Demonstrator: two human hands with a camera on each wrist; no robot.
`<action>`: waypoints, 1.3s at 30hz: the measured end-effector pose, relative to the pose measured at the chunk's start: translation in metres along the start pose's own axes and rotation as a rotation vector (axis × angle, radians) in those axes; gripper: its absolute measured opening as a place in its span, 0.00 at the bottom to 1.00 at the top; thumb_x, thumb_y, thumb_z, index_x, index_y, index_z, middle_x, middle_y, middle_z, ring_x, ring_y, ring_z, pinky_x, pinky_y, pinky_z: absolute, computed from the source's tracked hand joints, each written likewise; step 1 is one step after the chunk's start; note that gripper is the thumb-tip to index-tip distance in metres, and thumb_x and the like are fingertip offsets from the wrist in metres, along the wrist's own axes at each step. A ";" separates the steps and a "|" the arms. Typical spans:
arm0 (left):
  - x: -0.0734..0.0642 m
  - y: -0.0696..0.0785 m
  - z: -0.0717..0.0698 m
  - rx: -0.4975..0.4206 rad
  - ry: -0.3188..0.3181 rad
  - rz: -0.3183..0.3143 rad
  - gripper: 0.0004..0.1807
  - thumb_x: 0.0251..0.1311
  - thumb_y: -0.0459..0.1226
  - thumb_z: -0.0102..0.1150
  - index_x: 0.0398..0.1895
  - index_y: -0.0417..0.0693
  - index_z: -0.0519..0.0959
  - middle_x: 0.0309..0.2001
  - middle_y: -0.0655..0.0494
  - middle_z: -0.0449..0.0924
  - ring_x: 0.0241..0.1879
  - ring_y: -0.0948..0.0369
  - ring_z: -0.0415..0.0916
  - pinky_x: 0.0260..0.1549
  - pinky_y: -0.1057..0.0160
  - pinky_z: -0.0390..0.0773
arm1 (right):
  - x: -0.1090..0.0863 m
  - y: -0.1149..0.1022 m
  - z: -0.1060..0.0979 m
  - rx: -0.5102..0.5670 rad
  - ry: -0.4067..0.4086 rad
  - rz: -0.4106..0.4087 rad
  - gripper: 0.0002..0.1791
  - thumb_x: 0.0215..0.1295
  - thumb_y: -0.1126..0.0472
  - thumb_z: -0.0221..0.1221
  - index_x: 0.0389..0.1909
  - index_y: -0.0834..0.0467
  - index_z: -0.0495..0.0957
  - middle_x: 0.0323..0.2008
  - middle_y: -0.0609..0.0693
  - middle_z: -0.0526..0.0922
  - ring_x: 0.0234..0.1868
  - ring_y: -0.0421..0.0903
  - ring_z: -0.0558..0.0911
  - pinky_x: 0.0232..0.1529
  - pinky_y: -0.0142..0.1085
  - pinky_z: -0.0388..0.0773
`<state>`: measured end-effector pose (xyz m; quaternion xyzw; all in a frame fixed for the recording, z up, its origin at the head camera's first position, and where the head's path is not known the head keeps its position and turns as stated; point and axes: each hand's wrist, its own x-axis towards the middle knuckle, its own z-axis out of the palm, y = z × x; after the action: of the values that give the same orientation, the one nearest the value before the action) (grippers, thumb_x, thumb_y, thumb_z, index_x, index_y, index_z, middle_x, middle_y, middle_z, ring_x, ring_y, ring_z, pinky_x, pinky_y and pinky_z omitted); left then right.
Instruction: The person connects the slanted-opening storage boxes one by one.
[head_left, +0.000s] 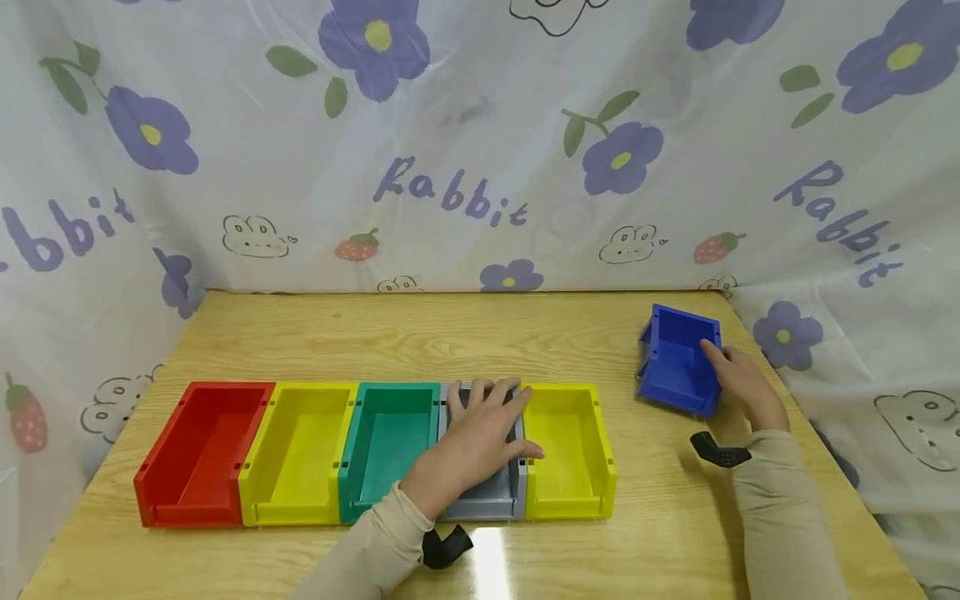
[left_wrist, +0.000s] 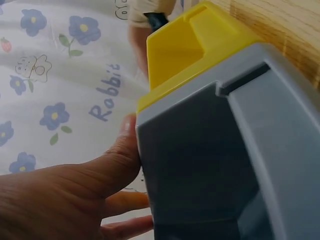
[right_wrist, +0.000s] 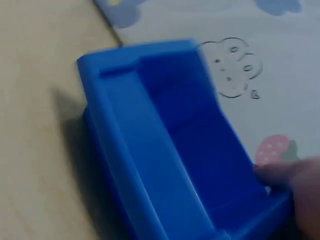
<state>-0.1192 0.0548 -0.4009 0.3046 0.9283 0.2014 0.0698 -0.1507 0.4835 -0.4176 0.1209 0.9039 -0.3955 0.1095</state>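
Note:
In the head view my left hand [head_left: 480, 433] is spread over the grey bin [head_left: 487, 507], its fingers near the back rim and its thumb reaching over the neighbouring yellow bin [head_left: 570, 506]. Most of the grey bin's inside is hidden there; the left wrist view shows its dark hollow and front lip. At the right, my right hand [head_left: 746, 383] holds a blue bin [head_left: 678, 375] by its right wall, with a digit over the rim. The blue bin sits askew, and a second blue edge shows below it; whether that is another bin I cannot tell.
Left of the grey bin, a green bin [head_left: 390, 450], another yellow bin [head_left: 300, 450] and a red bin [head_left: 202, 450] stand side by side on the wooden table [head_left: 375, 333]. A printed curtain [head_left: 465, 125] hangs behind and at both sides. Black wrist pieces sit by both cuffs.

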 end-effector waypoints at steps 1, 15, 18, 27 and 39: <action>0.000 0.000 0.000 0.008 0.000 0.002 0.45 0.61 0.60 0.65 0.79 0.52 0.67 0.79 0.48 0.63 0.73 0.43 0.58 0.70 0.24 0.45 | 0.001 0.001 0.004 0.018 0.009 -0.015 0.47 0.83 0.37 0.30 0.76 0.79 0.50 0.75 0.81 0.54 0.74 0.75 0.60 0.71 0.67 0.61; -0.002 -0.001 -0.002 -0.026 -0.003 -0.008 0.45 0.63 0.58 0.64 0.80 0.52 0.65 0.80 0.46 0.61 0.73 0.42 0.58 0.70 0.23 0.44 | -0.063 -0.028 0.021 0.101 -0.220 -0.164 0.38 0.85 0.45 0.41 0.76 0.74 0.60 0.67 0.72 0.74 0.59 0.50 0.81 0.51 0.30 0.79; -0.001 -0.001 -0.002 -0.028 0.001 -0.009 0.44 0.63 0.58 0.65 0.80 0.51 0.65 0.80 0.45 0.61 0.73 0.42 0.58 0.70 0.23 0.44 | -0.071 -0.031 0.026 0.153 -0.231 -0.185 0.36 0.85 0.47 0.41 0.75 0.75 0.60 0.65 0.73 0.76 0.54 0.43 0.83 0.50 0.30 0.81; 0.001 0.001 0.001 -0.016 0.001 -0.013 0.45 0.63 0.58 0.65 0.80 0.51 0.65 0.79 0.46 0.62 0.72 0.41 0.58 0.70 0.24 0.44 | -0.086 -0.030 0.038 0.170 -0.184 -0.192 0.36 0.86 0.48 0.40 0.74 0.76 0.60 0.61 0.73 0.78 0.49 0.42 0.85 0.46 0.34 0.84; 0.002 0.002 -0.002 0.039 0.011 0.018 0.44 0.62 0.59 0.65 0.79 0.50 0.67 0.78 0.46 0.64 0.71 0.42 0.59 0.70 0.23 0.46 | -0.102 -0.036 0.044 0.010 -0.122 -0.197 0.38 0.87 0.45 0.34 0.75 0.75 0.60 0.68 0.73 0.73 0.66 0.62 0.77 0.53 0.31 0.79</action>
<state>-0.1202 0.0571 -0.3986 0.3130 0.9297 0.1857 0.0568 -0.0602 0.4140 -0.3918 0.0075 0.9010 -0.4156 0.1244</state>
